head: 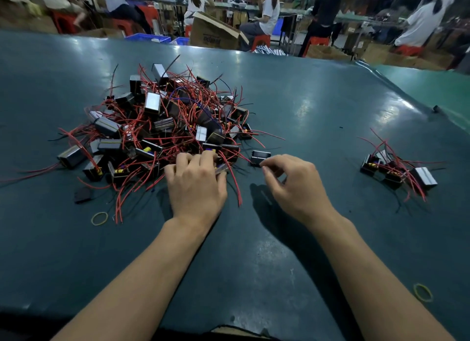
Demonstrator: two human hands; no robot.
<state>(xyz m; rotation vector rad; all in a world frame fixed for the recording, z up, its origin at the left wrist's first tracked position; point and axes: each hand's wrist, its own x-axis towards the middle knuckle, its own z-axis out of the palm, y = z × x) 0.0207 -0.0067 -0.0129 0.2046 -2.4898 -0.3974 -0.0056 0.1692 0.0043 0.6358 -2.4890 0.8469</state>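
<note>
While both hands worked at the centre of the frame, the left hand (195, 185) lay on the near edge of the big heap (162, 122), its fingers curled down around one wired block (221, 169) and gripping it. That heap filled the left-centre of the frame: dozens of black blocks in one pile, knotted with red leads. The right hand (297, 185) hovered just right of it, all its fingers bent and the thumb and forefinger drawn close together. Their tips sat just beside one lone block (260, 157) lying apart from the heap, and from this angle I could not tell whether they pinched a thin wire or nothing at all.

A second, small cluster (396, 170) sat well apart at the right of the frame, where at least four blocks could be counted among the red leads. Two yellow rubber bands lay on the green table (318, 106): one rubber band (99, 218) at lower left, near the heap's trailing wires, and another band (422, 292) at lower right beside the right forearm. One flat black piece (82, 194) lay alone below the heap's left end. Beyond the table's far edge stood one cardboard box (216, 33) and two blue crates (148, 37).
</note>
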